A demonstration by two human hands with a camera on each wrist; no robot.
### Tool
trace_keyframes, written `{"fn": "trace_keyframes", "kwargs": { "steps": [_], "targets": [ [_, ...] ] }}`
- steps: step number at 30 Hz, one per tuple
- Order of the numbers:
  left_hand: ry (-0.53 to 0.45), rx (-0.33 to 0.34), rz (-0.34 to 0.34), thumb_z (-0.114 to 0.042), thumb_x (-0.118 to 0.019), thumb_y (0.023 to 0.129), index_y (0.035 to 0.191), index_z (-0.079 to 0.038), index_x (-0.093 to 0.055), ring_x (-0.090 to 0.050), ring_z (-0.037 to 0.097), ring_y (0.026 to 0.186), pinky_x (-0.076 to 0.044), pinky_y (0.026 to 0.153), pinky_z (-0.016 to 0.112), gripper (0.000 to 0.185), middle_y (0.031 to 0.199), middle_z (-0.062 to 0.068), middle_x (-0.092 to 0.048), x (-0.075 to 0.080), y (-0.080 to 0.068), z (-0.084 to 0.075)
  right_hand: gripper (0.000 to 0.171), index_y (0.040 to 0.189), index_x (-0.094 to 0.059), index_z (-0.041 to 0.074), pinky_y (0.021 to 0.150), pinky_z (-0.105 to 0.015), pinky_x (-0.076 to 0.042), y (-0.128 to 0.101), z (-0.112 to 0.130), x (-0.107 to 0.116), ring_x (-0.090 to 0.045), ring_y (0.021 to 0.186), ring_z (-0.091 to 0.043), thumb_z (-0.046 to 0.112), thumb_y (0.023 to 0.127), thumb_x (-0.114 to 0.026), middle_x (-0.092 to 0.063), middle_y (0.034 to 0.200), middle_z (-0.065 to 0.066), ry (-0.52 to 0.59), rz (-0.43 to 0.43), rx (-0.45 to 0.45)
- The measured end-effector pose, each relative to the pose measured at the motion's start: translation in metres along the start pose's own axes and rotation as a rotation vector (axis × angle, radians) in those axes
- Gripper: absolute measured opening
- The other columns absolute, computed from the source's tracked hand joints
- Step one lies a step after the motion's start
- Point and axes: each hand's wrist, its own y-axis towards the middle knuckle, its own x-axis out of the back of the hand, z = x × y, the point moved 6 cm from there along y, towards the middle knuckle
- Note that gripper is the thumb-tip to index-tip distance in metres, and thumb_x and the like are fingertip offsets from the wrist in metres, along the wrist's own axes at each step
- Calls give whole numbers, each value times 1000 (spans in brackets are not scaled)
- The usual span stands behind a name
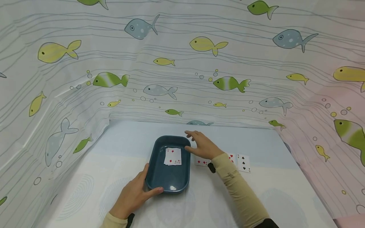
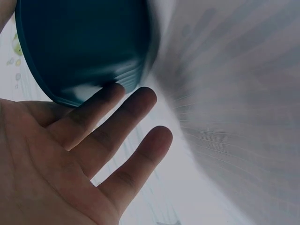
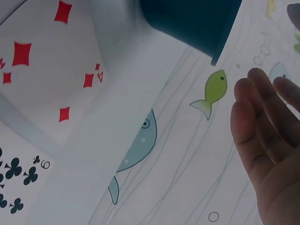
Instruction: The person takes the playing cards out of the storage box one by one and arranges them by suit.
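A dark blue rectangular tray (image 1: 168, 180) lies on the table, with a small pile of playing cards (image 1: 172, 156) inside, a two of diamonds on top. At its near left corner is my left hand (image 1: 132, 193), thumb along the near rim and fingers against the left side. The left wrist view shows those fingers (image 2: 126, 176) extended and spread beside the tray wall. My right hand (image 1: 203, 145) hovers by the tray's far right edge, fingers loosely extended and holding nothing. A four of diamonds (image 3: 42, 56) lies under the right wrist, partly hidden in the head view.
Right of the tray, more cards lie in a row: a six of clubs (image 3: 14, 183), a hearts card (image 1: 231, 157) partly covered by the forearm, and a three of spades (image 1: 243, 163). A fish-patterned sheet (image 1: 176, 72) rises behind the table and along both sides.
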Motion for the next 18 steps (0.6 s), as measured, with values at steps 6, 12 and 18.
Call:
{"fn": "trace_keyframes", "kwargs": {
  "steps": [6,12,18],
  "targets": [
    [6,0,4,-74,-69,80,162,-5,-21,-48,39,136,-44,105,58,117,156,19,-41,0,0,0,70,153,-44,12,98,-39,-51,13,12,-12,-60,117,-23,41,95,-71,-58,136,-10,0,39,25],
    [8,1,4,-74,-69,80,161,-5,-21,-49,40,135,-44,105,58,117,156,19,-42,1,0,1,70,152,-44,10,101,-39,-50,22,23,-25,-59,120,-21,41,95,-70,-59,134,-11,8,76,78],
    [3,2,4,-74,-69,80,162,-5,-21,-50,39,134,-45,104,58,117,155,19,-43,1,0,0,73,155,-41,13,105,-39,-48,28,28,-39,-56,125,-19,44,95,-69,-56,138,-8,-46,144,93]
  ]
}}
